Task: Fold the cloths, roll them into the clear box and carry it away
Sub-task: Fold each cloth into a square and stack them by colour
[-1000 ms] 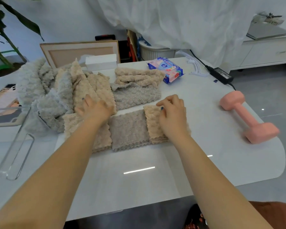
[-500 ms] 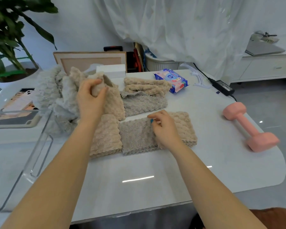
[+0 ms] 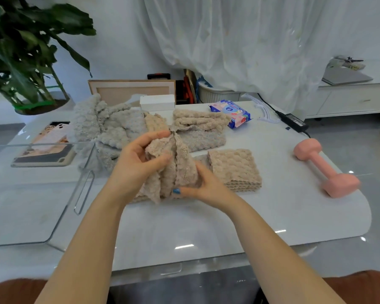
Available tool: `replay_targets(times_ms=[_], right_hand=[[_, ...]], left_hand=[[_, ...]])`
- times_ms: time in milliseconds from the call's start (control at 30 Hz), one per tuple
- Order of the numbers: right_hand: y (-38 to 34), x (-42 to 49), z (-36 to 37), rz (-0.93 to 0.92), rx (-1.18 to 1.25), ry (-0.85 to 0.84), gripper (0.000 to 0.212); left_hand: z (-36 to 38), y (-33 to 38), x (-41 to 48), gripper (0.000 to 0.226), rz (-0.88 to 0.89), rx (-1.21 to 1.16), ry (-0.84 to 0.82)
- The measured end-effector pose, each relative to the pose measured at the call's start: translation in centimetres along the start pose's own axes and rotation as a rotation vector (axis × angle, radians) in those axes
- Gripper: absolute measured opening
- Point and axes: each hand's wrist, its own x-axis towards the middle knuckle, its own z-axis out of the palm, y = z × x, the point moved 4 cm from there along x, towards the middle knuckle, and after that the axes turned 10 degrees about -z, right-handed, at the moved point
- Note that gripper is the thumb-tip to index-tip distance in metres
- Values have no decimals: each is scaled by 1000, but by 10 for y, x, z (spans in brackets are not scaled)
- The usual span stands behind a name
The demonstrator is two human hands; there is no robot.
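Note:
My left hand (image 3: 138, 159) and my right hand (image 3: 203, 186) both grip a crumpled beige cloth (image 3: 176, 170) lifted a little above the white table (image 3: 206, 220). To the right of it a folded beige cloth (image 3: 235, 170) lies flat. Behind them sit a loose grey cloth pile (image 3: 105, 130), a grey cloth (image 3: 202, 139) and a crumpled beige cloth (image 3: 198, 120). The clear box (image 3: 53, 194) stands at the left, and nothing shows inside it.
A pink dumbbell (image 3: 325, 167) lies at the right of the table. At the back are a wipes packet (image 3: 233, 113), a white box (image 3: 157, 102), a power adapter (image 3: 293, 123) and a picture frame (image 3: 130, 89). A tablet (image 3: 46, 148) lies behind the clear box, with a plant (image 3: 26, 53) at far left.
My left hand took a beige cloth from the pile and brought it to the front. My right hand left the folded cloth and took hold of the lifted one.

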Motion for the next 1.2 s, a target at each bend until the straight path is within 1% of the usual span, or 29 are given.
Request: replay_targets(times_ms=[33, 100, 133, 167, 200, 233, 333, 367, 400, 467, 533, 600, 667, 733, 767, 833, 900, 933, 1000, 1033, 1067, 1100, 1133, 1200], right_hand=[[2, -8, 7, 12, 0, 23, 76], [7, -25, 21, 75, -172, 174, 112], [8, -33, 27, 112, -258, 267, 121], [8, -40, 33, 132, -309, 355, 122], [10, -46, 36, 132, -325, 436, 117], [10, -50, 36, 113, -320, 516, 105], [15, -58, 13, 27, -230, 746, 57], [15, -61, 1, 2, -206, 795, 46], [12, -63, -11, -31, -184, 805, 40], [5, -67, -32, -79, -134, 735, 37], [2, -72, -53, -77, -136, 665, 35], [1, -74, -75, -26, -209, 676, 33], [-9, -70, -92, 0, -268, 702, 33], [-32, -61, -102, -52, -188, 692, 35], [-48, -58, -105, -95, -104, 670, 36], [-76, -59, -111, -204, 35, 595, 36], [-90, -70, -118, -264, 89, 460, 26], [-89, -78, -121, -239, 82, 380, 21], [-71, -95, -122, -85, -17, 199, 20], [-54, -104, -118, 27, -98, 79, 21], [-35, -114, -112, 150, -171, -55, 20], [-16, -124, -104, 277, -217, -188, 18], [-1, -134, -96, 398, -223, -308, 18], [21, -151, -79, 592, -148, -479, 20]], left_hand=[[2, -1, -5, 39, -11, -9, -2], [2, -7, -13, 40, -28, -46, 20], [3, -9, -18, 38, -35, -69, 34], [5, -10, -22, 34, -41, -85, 43], [8, -12, -27, 29, -44, -90, 50], [11, -11, -31, 24, -42, -92, 53], [13, -4, -42, 19, -26, -103, 81], [10, -1, -44, 17, -10, -99, 111], [5, 2, -45, 17, 9, -87, 155], [-7, 4, -44, 15, 34, -52, 244], [-20, -4, -38, 8, 23, -15, 329], [-29, -13, -29, 2, -6, 60, 396], [-36, -17, -20, 5, -29, 171, 446], [-39, -4, -15, 6, 11, 195, 450], [-39, 7, -16, 8, 48, 167, 444], [-40, 27, -25, 13, 114, 39, 409], [-42, 31, -39, 18, 126, -30, 333], [-43, 26, -47, 20, 109, 7, 296], [-44, -4, -62, 16, -4, 159, 192], [-43, -26, -70, 8, -102, 233, 123], [-42, -51, -78, 6, -207, 301, 48], [-41, -74, -86, 9, -312, 370, -27], [-40, -97, -95, 8, -407, 450, -111], [-40, -133, -112, 10, -547, 562, -288]])
